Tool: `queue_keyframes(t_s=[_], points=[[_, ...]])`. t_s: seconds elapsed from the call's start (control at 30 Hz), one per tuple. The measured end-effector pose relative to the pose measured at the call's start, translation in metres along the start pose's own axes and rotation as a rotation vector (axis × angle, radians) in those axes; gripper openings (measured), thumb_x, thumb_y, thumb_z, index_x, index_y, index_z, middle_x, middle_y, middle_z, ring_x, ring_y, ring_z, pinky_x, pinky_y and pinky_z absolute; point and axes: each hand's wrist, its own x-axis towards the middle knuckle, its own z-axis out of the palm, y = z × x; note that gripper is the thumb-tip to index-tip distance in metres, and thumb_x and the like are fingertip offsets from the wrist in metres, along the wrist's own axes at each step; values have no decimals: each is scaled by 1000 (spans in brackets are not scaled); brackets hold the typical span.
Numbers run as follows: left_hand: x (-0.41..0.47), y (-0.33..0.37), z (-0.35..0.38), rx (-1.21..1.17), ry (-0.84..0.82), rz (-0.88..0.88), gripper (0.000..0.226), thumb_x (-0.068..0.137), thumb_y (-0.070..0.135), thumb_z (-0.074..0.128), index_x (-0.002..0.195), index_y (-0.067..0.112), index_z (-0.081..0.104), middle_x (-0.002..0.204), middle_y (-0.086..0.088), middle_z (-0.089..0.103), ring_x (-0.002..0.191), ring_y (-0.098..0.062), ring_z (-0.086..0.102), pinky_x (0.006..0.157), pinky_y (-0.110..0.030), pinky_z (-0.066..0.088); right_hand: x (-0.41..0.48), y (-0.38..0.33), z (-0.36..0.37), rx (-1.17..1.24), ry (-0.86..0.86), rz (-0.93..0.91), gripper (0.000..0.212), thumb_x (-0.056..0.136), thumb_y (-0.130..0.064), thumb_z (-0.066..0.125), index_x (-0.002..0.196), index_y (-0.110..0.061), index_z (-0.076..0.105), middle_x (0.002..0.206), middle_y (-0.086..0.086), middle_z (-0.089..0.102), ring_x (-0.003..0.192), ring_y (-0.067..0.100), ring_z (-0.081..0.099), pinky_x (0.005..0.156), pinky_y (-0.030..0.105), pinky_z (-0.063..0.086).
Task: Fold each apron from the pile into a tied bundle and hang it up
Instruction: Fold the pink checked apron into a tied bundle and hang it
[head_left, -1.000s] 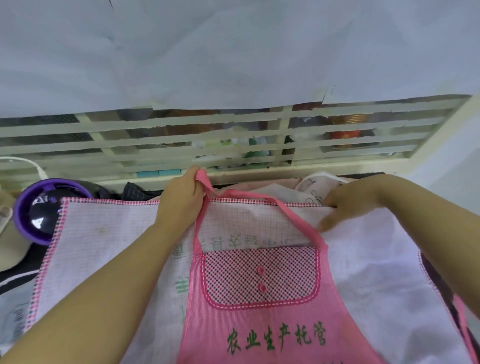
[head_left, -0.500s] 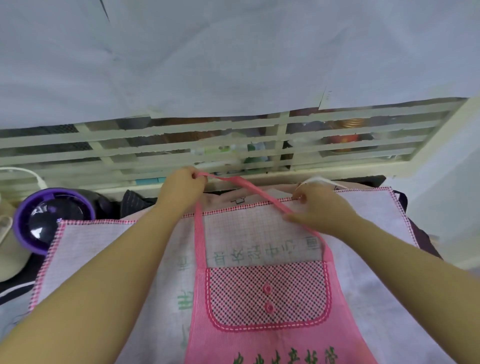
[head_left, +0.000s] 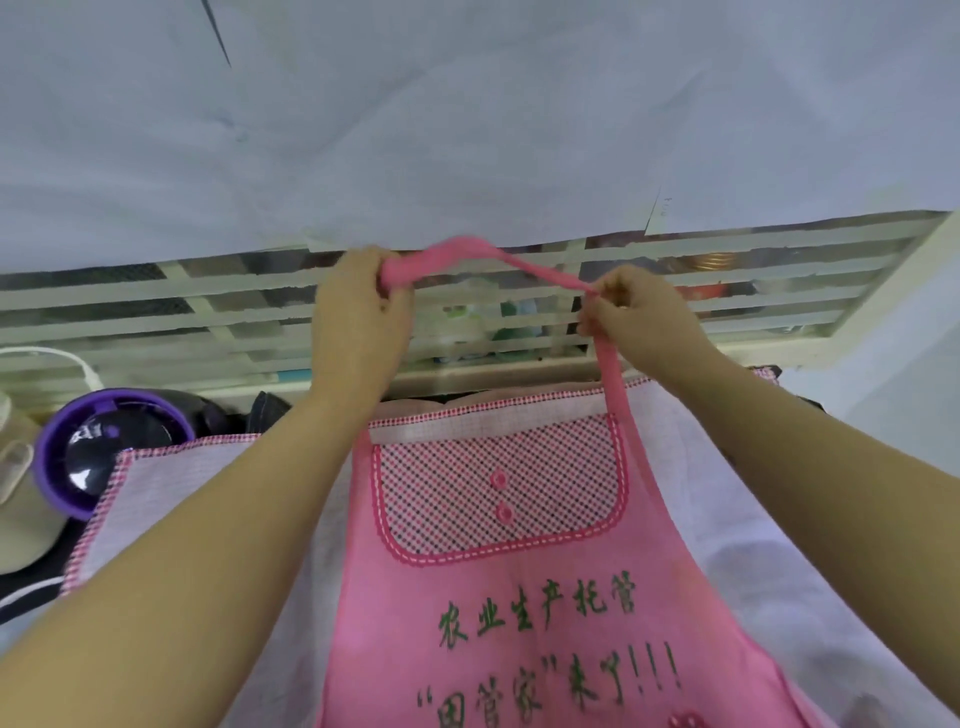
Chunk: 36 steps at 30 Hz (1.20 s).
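1. Pink apron (head_left: 519, 597): lay face up just below the slatted grille (head_left: 156, 306), spread over a white apron (head_left: 208, 509) with checked trim. Its checked bib panel (head_left: 498, 493) was the end nearest the grille, with the green lettering farther from it.
2. Neck strap (head_left: 467, 249): held raised in an arch in front of the grille, stretched between the two hands.
3. Left hand (head_left: 358, 317): in front of the grille's middle, fingers curled round the bunched left end of the strap.
4. Right hand (head_left: 644, 317): in front of the grille, to the right of the left hand, thumb and fingers pinching the strap at its right bend. From there the strap ran down to the bib corner.
5. Step in hand, as judged: an early one. The apron was laid out and its strap drawn taut, with no fold or tie visible and the bundle not yet begun.
6. Next move, as judged: lay the strap flat onto the bib, away from the grille and without a twist, before folding. The white apron beneath should not be dragged along.
7. Purple-rimmed round object (head_left: 104, 452): below the grille's left part, beside the white apron's corner.
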Motion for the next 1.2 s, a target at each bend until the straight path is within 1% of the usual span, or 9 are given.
queue_keyframes(t_s=[0.13, 0.27, 0.33, 0.47, 0.6, 0.73, 0.9, 1.07, 1.2], points=[[-16, -38, 18, 284, -335, 166, 27, 88, 12, 60, 114, 14, 61, 113, -2, 56, 102, -17, 53, 92, -33, 45, -1, 24, 21, -181, -129, -44, 6, 95, -18, 54, 97, -15, 58, 80, -6, 57, 67, 6, 50, 61, 18, 40], [-21, -51, 21, 314, -550, 179, 49, 87, 13, 59, 135, 18, 49, 132, -5, 45, 119, -22, 45, 99, -34, 40, -1, 41, 32, -233, -129, -62, 3, 94, -15, 55, 93, -18, 55, 82, -5, 57, 71, 7, 52, 62, 15, 40], [-24, -49, 22, 331, -526, 134, 54, 86, 14, 59, 138, 18, 44, 136, -5, 40, 110, -24, 52, 91, -35, 47, -1, 48, 37, -259, -136, -54, 2, 95, -20, 54, 94, -18, 54, 82, -5, 56, 70, 5, 49, 58, 15, 36], [-67, -21, 21, 158, -131, 162, 37, 84, 7, 58, 120, 12, 56, 125, -10, 45, 86, -14, 49, 76, -35, 49, 1, 58, 44, -271, -112, -25, 7, 94, -23, 57, 98, -17, 57, 86, -3, 58, 76, 11, 53, 68, 22, 43], [-158, -16, 51, 249, -402, 404, 35, 85, 31, 47, 116, 19, 60, 120, -4, 57, 102, -20, 59, 95, -46, 48, 4, 63, 51, -320, -133, -16, 18, 91, -23, 62, 105, -12, 61, 93, 1, 59, 86, 17, 56, 78, 28, 44], [-187, -30, 70, 552, -775, 284, 63, 86, 58, 32, 133, 23, 55, 141, -7, 51, 126, -31, 51, 104, -58, 27, -4, 61, 48, -311, -89, -131, 28, 87, -15, 64, 114, -11, 60, 111, -1, 48, 85, 11, 51, 80, 18, 44], [-189, -26, 71, 642, -856, 261, 67, 96, 57, 26, 153, 27, 8, 160, -6, 3, 147, -29, 5, 116, -53, -4, -60, 61, 15, -222, 30, -205, 18, 88, -13, 63, 106, -10, 62, 105, 1, 57, 78, 8, 55, 70, 9, 44], [-200, 2, 64, 656, -771, 234, 57, 94, 25, 48, 148, 18, 29, 138, -15, 35, 116, -30, 46, 100, -41, 36, -153, 91, -27, -288, -78, 52, 11, 90, -16, 62, 99, -13, 67, 88, -8, 61, 69, -6, 51, 62, -3, 35], [-221, 18, 58, 514, -838, 153, 46, 95, 18, 45, 140, 12, 39, 131, -14, 46, 108, -32, 54, 90, -40, 42, -220, 104, -36, -288, -125, 169, 12, 89, -19, 63, 99, -14, 68, 88, -9, 62, 70, -8, 51, 63, -1, 37]])
